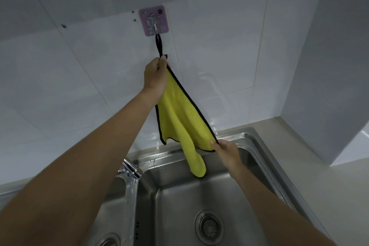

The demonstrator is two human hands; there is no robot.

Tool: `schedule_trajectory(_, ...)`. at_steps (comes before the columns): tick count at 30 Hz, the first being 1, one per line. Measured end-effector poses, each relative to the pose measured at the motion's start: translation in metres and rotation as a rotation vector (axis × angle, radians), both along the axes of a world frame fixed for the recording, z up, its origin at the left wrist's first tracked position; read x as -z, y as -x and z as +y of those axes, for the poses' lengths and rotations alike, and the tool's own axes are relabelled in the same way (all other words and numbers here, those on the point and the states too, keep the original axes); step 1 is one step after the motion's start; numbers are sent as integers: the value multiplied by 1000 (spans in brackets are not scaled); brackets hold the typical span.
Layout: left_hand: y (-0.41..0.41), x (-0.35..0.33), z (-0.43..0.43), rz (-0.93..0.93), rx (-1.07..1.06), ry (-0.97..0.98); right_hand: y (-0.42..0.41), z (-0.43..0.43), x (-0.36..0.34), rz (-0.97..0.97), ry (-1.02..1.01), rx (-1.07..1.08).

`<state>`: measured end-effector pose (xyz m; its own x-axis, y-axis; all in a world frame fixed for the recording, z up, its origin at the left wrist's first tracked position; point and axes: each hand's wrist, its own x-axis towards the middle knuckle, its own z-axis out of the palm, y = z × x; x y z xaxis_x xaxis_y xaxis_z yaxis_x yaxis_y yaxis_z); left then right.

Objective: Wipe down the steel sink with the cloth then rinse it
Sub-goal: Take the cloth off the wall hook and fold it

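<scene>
Head view: the yellow cloth [179, 110], edged in black, was seen hanging against the white tiled wall [79, 56] above the sink [171, 195]. Its black loop [159, 45] was caught on a metal hook [155, 28], which was set in a purple square sticker [146, 13] printed with a cartoon rabbit. The loop was drawn taut, straight down from the hook to the cloth's top corner. That corner was gripped by the left hand [156, 74], fingers curled round the fabric just below the loop, the arm stretched up from the lower left. The cloth's lower right corner was pinched by the right hand [226, 149] between thumb and fingers, just above the sink's back rim. The edge between the two hands was pulled into a straight slanting line. A long fold of the cloth was left drooping past the back rim, its tip in front of the rear wall of the right basin — whether it touched the steel could not be told. A round drain [208, 225] was seen in the right basin's floor, and part of a second drain [108, 240] in the left basin. A chrome tap [130, 167] was seen at the back, over the divider. Water drops were scattered on the rim. A pale counter [349, 185] was seen to the right of the sink.
</scene>
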<state>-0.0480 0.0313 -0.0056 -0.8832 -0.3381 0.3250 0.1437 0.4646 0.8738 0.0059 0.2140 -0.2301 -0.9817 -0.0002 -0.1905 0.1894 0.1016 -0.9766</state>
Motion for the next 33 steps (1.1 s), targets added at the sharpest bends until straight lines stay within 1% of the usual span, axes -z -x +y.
schedule_trajectory(4, 0, -17, -5, 41, -44, -2, -2, 7, -21, 24, 108, 67)
schedule_trajectory(6, 0, -31, -5, 95, -46, 49, -3, 10, -37, 47, 175, 70)
schedule_trajectory(9, -1, -52, -2, 246, -32, 127, 0, 12, -56, 87, 272, 48)
schedule_trajectory(12, -3, -71, 0, 402, -13, 151, 5, 11, -75, 128, 337, 77)
schedule_trajectory(15, -9, -79, 1, 476, -68, 175, 10, 16, -87, 138, 420, 75)
schedule_trajectory(18, -17, -74, -8, 433, -163, 249, 11, 31, -93, 115, 453, 54)
schedule_trajectory(22, -36, -49, -28, 305, -185, 336, 4, 59, -102, 123, 399, 72)
schedule_trajectory(25, -53, -29, -37, 219, -254, 302, -3, 76, -111, 139, 351, 76)
schedule_trajectory(28, -72, -9, -37, 80, -329, 263, -12, 86, -117, 144, 257, 71)
schedule_trajectory(33, -105, 32, -18, -78, -321, 269, -29, 90, -117, 109, 150, 74)
